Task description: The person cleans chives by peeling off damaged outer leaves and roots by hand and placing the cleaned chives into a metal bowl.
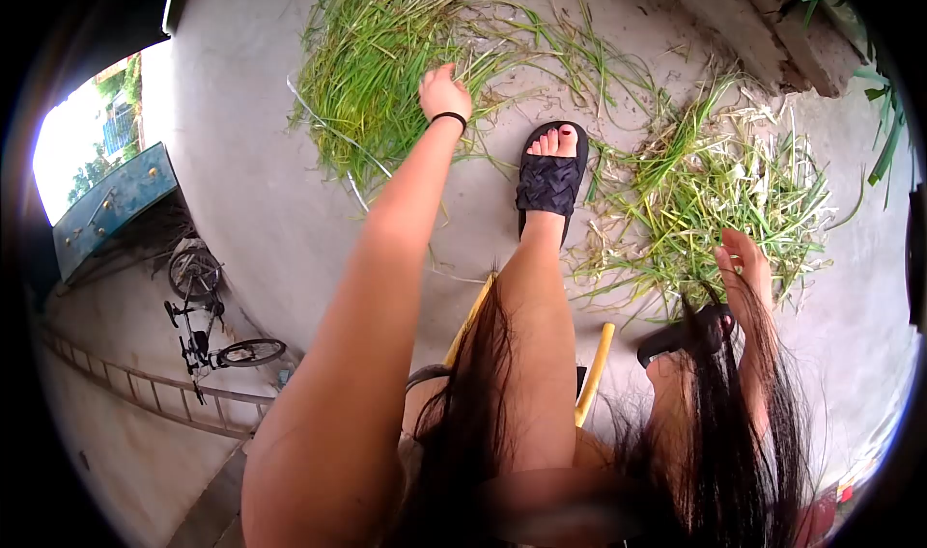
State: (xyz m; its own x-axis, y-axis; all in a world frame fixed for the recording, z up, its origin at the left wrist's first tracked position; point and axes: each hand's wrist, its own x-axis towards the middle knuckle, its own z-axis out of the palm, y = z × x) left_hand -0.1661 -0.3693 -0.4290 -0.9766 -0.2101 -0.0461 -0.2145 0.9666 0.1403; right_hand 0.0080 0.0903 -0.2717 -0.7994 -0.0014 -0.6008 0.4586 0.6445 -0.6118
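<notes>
My left hand point(446, 94) reaches out over the right edge of a large heap of long green grass point(362, 84). Its fingers curve loosely toward the blades, with no bunch of grass visibly held; the fingertips are partly hidden. A black band point(449, 117) circles that wrist. Above the near right part of a second, looser grass pile point(715, 196), mixed with pale dry stalks, is my right hand point(749, 270). Its fingers are bent and apart from the thumb, and nothing shows in them. Dark hair hangs across the right wrist and forearm.
My foot in a black sandal point(550, 183) stands between the piles, on a grey concrete floor point(261, 171). Yellow tubing point(595, 374) shows beside my legs. A bicycle point(198, 340) and a ladder point(145, 389) are at the left. A stone ledge point(772, 36) borders the upper right.
</notes>
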